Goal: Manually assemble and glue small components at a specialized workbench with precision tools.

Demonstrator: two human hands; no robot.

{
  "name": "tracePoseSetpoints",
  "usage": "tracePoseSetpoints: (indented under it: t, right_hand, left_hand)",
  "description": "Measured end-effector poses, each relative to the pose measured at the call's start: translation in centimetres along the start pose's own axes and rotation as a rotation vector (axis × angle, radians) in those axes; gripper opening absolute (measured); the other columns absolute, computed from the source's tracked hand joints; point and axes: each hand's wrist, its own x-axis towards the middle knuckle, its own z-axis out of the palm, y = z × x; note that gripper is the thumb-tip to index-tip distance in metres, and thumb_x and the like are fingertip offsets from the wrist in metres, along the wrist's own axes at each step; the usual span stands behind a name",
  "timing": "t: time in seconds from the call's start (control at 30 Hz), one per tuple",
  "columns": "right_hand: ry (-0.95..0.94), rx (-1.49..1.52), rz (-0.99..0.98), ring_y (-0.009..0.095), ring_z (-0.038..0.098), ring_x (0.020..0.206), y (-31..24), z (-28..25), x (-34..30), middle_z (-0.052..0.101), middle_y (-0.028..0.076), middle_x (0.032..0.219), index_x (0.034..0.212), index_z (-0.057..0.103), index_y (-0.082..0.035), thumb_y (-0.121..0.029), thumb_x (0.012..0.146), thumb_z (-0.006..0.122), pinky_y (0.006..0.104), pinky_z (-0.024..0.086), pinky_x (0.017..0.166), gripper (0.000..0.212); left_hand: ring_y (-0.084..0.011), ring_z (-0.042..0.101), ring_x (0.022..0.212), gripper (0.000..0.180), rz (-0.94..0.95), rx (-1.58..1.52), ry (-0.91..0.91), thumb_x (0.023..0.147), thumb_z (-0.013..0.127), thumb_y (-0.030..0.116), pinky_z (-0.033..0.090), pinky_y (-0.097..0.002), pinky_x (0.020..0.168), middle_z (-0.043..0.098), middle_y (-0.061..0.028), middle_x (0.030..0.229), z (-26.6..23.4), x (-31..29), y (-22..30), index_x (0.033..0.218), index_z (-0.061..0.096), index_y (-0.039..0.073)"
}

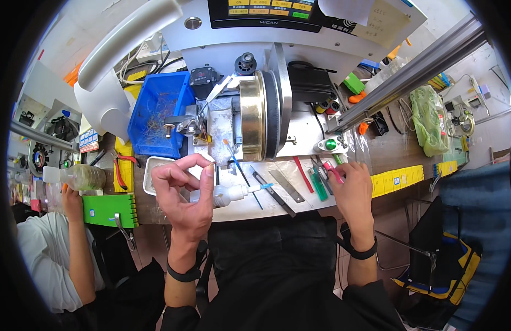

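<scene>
Your bench point(390, 149) is brightly, evenly lit in white. Glare streaks the brass drum point(252, 118); your dark clothing point(299, 292) loses detail. Your left hand point(186, 204) and right hand point(352, 193) show no evident motion blur. Fisheye distortion bends edges toward a black rim, where you find softness and bluish fringing.

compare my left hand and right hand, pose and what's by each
The left hand curls its forefinger toward its thumb in an arch; the fingers of the right hand point forward. The left hand covers part of a white squeeze bottle; the right hand touches a pink-red handle. Each wrist wears a black band.
</scene>
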Motion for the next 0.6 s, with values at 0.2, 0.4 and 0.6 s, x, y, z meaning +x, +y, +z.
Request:
tracePoseSetpoints:
  t: [0.2, 0.4, 0.6]
  right_hand:
    - [0.023, -0.014, -0.099, 0.034, 0.057, 0.091, -0.5, 0.5, -0.1, 0.066, 0.015, 0.096, 0.098, 0.07, 0.002, -0.01, 0.086, 0.068, 0.0424, 0.048, 0.085, 0.016]
    - [0.34, 0.67, 0.085, 0.019, 0.054, 0.064, -0.7, 1.4, -1.5, 0.06, 0.012, 0.083, 0.099, 0.057, 0.0, -0.011, 0.095, 0.055, 0.0329, 0.045, 0.058, 0.012]
    - [-0.263, 1.569, 0.245, 0.005, 0.029, 0.047, -5.5, 0.6, -5.2, 0.045, 0.001, 0.059, 0.087, 0.054, -0.002, -0.034, 0.104, 0.038, 0.023, 0.02, 0.044, 0.039]
  left_hand:
    - [-0.0013, 0.048, 0.061, 0.038, 0.007, -0.001, -0.001, 0.088, 0.071, -0.004, 0.038, -0.0159, 0.058, 0.069, -0.0135, 0.096, 0.0, 0.0, -0.1, 0.098, 0.036, 0.008]
    - [-0.0014, 0.049, 0.061, 0.038, 0.01, -0.008, -0.007, 0.088, 0.07, -0.005, 0.039, -0.0159, 0.058, 0.069, -0.014, 0.096, 0.0, 0.2, 0.2, 0.098, 0.037, 0.008]
    - [-0.0017, 0.049, 0.062, 0.038, 0.008, -0.009, -0.015, 0.087, 0.07, -0.007, 0.039, -0.0158, 0.059, 0.068, -0.0148, 0.096, -0.1, 0.1, 0.1, 0.098, 0.037, 0.007]
